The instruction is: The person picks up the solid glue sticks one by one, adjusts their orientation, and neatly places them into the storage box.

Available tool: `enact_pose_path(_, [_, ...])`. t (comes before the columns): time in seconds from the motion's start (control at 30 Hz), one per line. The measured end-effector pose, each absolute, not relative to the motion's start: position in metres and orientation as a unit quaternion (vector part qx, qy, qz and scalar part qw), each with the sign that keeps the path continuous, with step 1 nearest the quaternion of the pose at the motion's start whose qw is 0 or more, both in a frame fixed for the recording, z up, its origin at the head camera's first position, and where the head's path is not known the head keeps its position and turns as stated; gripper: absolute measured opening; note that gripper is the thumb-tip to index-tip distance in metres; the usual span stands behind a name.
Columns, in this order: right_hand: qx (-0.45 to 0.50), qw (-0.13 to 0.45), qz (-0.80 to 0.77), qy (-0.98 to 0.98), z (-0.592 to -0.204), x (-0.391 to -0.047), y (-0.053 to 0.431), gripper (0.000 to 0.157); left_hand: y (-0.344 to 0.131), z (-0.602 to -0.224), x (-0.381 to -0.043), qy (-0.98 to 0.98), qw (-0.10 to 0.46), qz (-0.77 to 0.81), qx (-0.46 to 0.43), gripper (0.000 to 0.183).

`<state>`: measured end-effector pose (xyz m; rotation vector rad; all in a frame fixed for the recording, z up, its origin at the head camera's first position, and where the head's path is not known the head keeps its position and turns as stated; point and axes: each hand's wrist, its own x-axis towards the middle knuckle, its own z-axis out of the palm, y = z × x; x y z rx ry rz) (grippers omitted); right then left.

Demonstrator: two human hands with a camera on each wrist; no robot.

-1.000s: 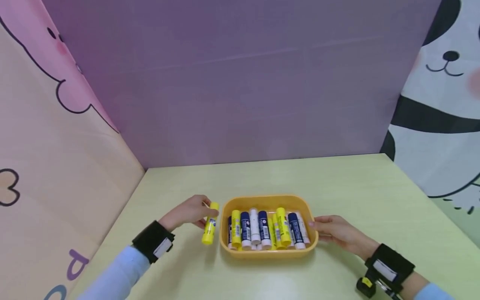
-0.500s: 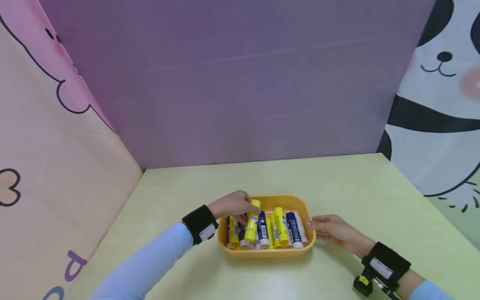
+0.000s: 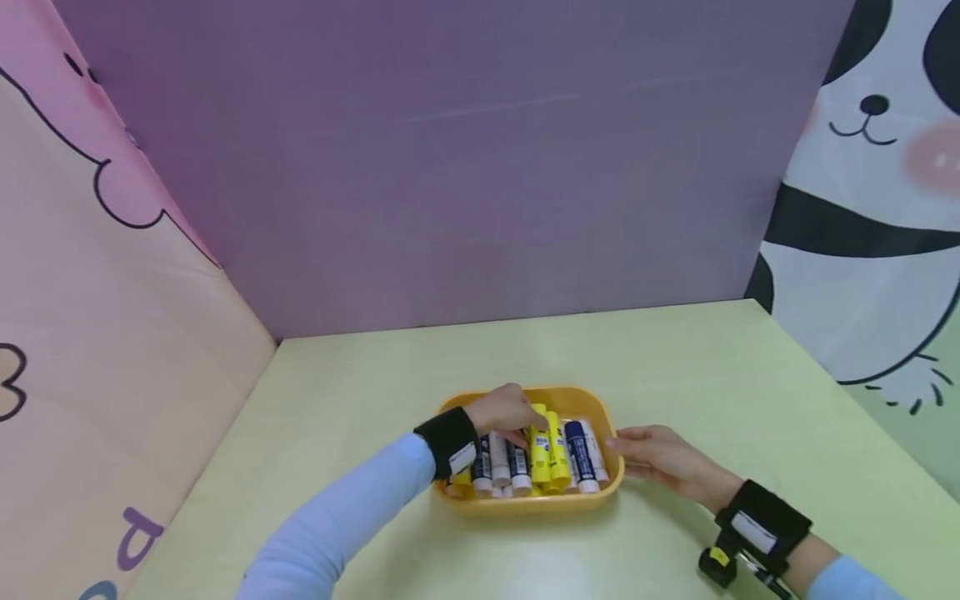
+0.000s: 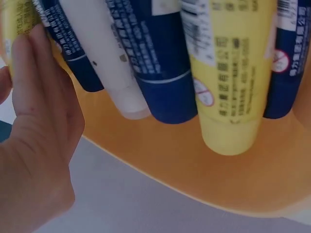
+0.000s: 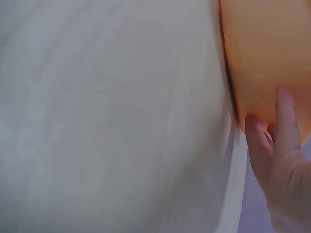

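Observation:
A yellow plastic basket (image 3: pixel 525 502) on the table holds several glue sticks in yellow, dark blue and white. My left hand (image 3: pixel 504 410) reaches over its left part, pinching a yellow glue stick (image 3: pixel 539 454) by the upper end. That stick lies against another yellow glue stick (image 3: pixel 557 450) near the middle of the row. In the left wrist view, fingers (image 4: pixel 31 82) lie along the yellow stick at the upper left corner. My right hand (image 3: pixel 671 458) touches the basket's right end with fairly straight fingers; the right wrist view shows fingertips (image 5: pixel 284 97) against its outer wall.
The pale table (image 3: pixel 360 367) is bounded by a purple panel (image 3: pixel 465 192) behind, a cartoon-printed panel (image 3: pixel 135 333) on the left and a panda-printed panel (image 3: pixel 855 208) on the right. A white glue stick (image 3: pixel 592 450) and a dark blue glue stick (image 3: pixel 580 454) lie at the basket's right end.
My left hand has carried the yellow glue stick rightward, from beside the basket to among the sticks inside it. The right hand stays at the basket's right end.

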<state>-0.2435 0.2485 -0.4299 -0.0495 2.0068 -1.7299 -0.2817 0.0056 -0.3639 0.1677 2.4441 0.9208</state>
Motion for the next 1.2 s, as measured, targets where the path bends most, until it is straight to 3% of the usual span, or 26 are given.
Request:
enact_pose_path(0.63, [-0.016,0.242,-0.641,0.728,-0.432,-0.243,0.246,0.073,-0.003,-0.373,-0.275,0.947,0.19,0.242,0.096,0.023])
enact_pose_path(0.87, [-0.038,0.251,-0.637,0.728,-0.431,-0.239,0.256,0.072,-0.006,-0.371,-0.273,0.935,0.199,0.27,0.113,0.033])
enact_pose_path(1.0, [-0.062,0.251,-0.596,0.76,-0.428,-0.239,0.258,0.068,-0.011,-0.368,-0.274,0.937,0.163,0.275,0.139,0.034])
enact_pose_path(1.1, [-0.076,0.225,-0.52,0.82,-0.42,-0.242,0.26,0.065,-0.016,-0.358,-0.271,0.945,0.108,0.272,0.149,0.025])
enact_pose_path(1.2, [-0.098,0.126,-0.433,0.887,-0.406,-0.246,0.267,0.06,-0.022,-0.345,-0.271,0.95,0.041,0.268,0.156,0.017])
